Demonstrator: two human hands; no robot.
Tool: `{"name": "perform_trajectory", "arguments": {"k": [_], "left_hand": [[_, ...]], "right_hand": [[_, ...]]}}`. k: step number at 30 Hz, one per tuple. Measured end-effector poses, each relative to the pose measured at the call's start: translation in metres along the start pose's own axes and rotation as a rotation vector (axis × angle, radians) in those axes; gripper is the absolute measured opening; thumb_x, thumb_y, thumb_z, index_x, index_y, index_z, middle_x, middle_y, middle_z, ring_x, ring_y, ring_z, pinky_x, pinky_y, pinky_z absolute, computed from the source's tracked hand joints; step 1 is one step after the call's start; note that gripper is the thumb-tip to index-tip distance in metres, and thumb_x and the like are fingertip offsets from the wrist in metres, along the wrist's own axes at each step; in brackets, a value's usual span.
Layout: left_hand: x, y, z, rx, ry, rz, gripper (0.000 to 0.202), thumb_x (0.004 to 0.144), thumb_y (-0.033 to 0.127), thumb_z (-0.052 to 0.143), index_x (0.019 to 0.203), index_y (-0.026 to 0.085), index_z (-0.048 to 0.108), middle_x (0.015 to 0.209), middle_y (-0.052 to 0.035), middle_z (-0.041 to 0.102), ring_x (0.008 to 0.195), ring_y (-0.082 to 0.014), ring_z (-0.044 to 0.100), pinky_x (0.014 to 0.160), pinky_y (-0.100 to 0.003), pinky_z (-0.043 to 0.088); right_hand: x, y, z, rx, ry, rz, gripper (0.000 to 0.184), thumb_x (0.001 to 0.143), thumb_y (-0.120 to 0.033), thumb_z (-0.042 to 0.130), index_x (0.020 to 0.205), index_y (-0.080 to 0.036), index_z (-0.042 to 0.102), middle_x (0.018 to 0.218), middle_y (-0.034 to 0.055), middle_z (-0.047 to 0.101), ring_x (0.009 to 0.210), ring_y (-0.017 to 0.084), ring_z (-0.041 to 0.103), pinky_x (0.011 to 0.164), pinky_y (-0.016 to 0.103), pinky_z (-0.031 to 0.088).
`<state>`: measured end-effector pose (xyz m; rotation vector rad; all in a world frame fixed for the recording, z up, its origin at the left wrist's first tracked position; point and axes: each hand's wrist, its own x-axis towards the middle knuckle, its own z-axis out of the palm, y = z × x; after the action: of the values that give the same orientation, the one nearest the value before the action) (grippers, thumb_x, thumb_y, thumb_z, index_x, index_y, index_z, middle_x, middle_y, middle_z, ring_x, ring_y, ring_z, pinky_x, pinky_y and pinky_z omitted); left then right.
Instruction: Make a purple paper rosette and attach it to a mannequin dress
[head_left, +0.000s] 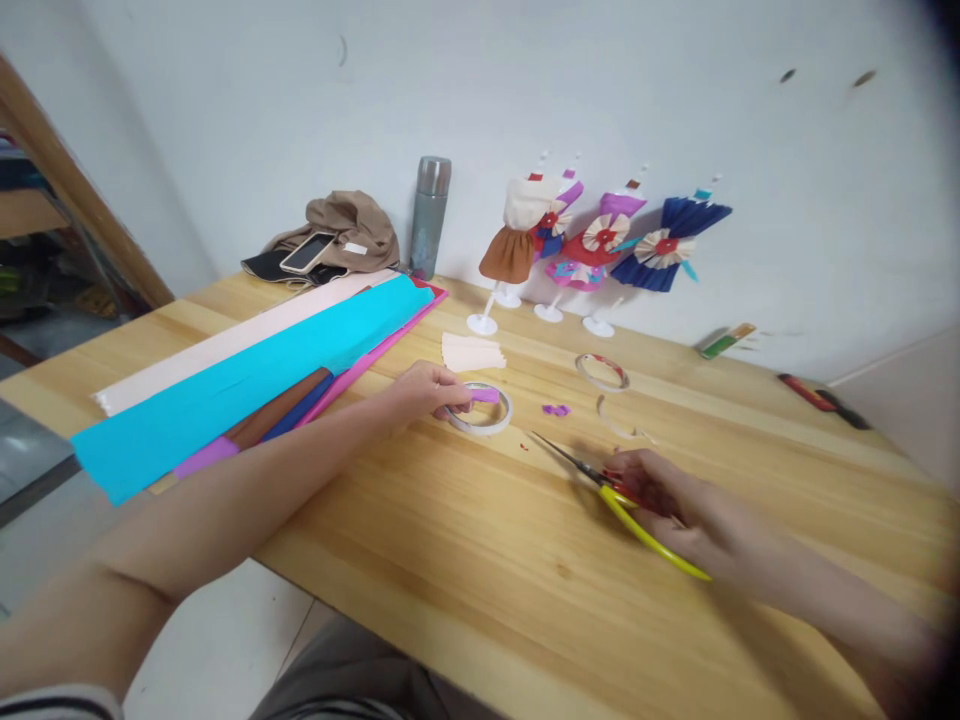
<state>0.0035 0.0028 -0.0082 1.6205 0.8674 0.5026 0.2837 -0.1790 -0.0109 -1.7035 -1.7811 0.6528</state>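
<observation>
My left hand [426, 388] reaches across the wooden table [465, 560] with fingers pinched on a small purple paper piece [485, 395] held over a white tape roll [480, 410]. My right hand [675, 505] is closed around yellow-handled scissors [622, 500], whose blades lie low over the table pointing left toward the tape roll. A scrap of purple paper [556, 409] lies between the hands.
Long sheets of crepe paper [247, 375] in cyan, pink and brown lie at left. Several paper-dress figures on white stands [600, 250] line the wall. Also present: a grey flask [430, 215], a phone on a bag [307, 252], a second tape ring [602, 370], folded beige paper [471, 352].
</observation>
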Motion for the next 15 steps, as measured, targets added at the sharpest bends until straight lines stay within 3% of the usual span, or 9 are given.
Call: {"name": "perform_trajectory", "arguments": {"k": [2, 4, 6, 8, 11, 15], "left_hand": [[0.002, -0.001, -0.001, 0.053, -0.005, 0.012, 0.026, 0.070, 0.039, 0.069, 0.066, 0.013, 0.071, 0.065, -0.0042, 0.065, 0.061, -0.0129, 0.058, 0.057, -0.023, 0.043], [0.003, -0.002, -0.002, 0.140, 0.009, 0.036, 0.028, 0.071, 0.040, 0.068, 0.063, 0.013, 0.069, 0.059, -0.0023, 0.061, 0.058, -0.0122, 0.054, 0.053, -0.022, 0.036], [0.003, -0.003, -0.003, 0.227, 0.020, 0.077, 0.030, 0.072, 0.041, 0.066, 0.060, 0.014, 0.066, 0.053, -0.0001, 0.055, 0.054, -0.0110, 0.048, 0.050, -0.022, 0.030], [0.003, -0.003, -0.003, 0.279, 0.019, 0.121, 0.031, 0.073, 0.040, 0.065, 0.057, 0.014, 0.064, 0.051, 0.0011, 0.051, 0.053, -0.0101, 0.045, 0.049, -0.023, 0.027], [0.002, -0.003, -0.003, 0.287, 0.012, 0.184, 0.029, 0.075, 0.036, 0.063, 0.057, 0.013, 0.065, 0.052, 0.0008, 0.054, 0.054, -0.0104, 0.047, 0.050, -0.022, 0.030], [0.002, -0.003, -0.002, 0.265, 0.021, 0.208, 0.023, 0.076, 0.030, 0.060, 0.062, 0.013, 0.069, 0.058, -0.0011, 0.062, 0.059, -0.0119, 0.055, 0.053, -0.022, 0.036]], "right_hand": [[0.000, -0.005, -0.003, 0.184, -0.037, 0.029, 0.038, 0.079, -0.059, 0.068, 0.097, -0.025, 0.067, 0.090, 0.0113, 0.072, 0.080, 0.024, 0.069, 0.069, 0.035, 0.060], [0.003, -0.009, -0.002, 0.307, -0.083, 0.061, 0.046, 0.076, -0.057, 0.073, 0.112, -0.029, 0.066, 0.106, 0.0131, 0.071, 0.097, 0.027, 0.070, 0.082, 0.037, 0.060], [0.009, -0.014, 0.003, 0.347, -0.156, 0.066, 0.057, 0.075, -0.051, 0.077, 0.127, -0.032, 0.062, 0.119, 0.0132, 0.070, 0.107, 0.028, 0.069, 0.088, 0.038, 0.059], [0.019, -0.021, 0.010, 0.277, -0.229, 0.018, 0.056, 0.077, -0.043, 0.075, 0.130, -0.029, 0.062, 0.127, 0.0131, 0.067, 0.111, 0.029, 0.067, 0.091, 0.040, 0.057], [0.037, -0.039, 0.017, -0.037, -0.290, -0.142, 0.044, 0.077, -0.030, 0.070, 0.120, -0.027, 0.067, 0.115, 0.0092, 0.072, 0.101, 0.027, 0.069, 0.089, 0.039, 0.056], [0.060, -0.061, 0.016, -0.311, -0.293, -0.228, 0.020, 0.069, -0.026, 0.070, 0.088, -0.022, 0.066, 0.078, 0.0031, 0.067, 0.066, 0.019, 0.060, 0.062, 0.032, 0.049]]}}
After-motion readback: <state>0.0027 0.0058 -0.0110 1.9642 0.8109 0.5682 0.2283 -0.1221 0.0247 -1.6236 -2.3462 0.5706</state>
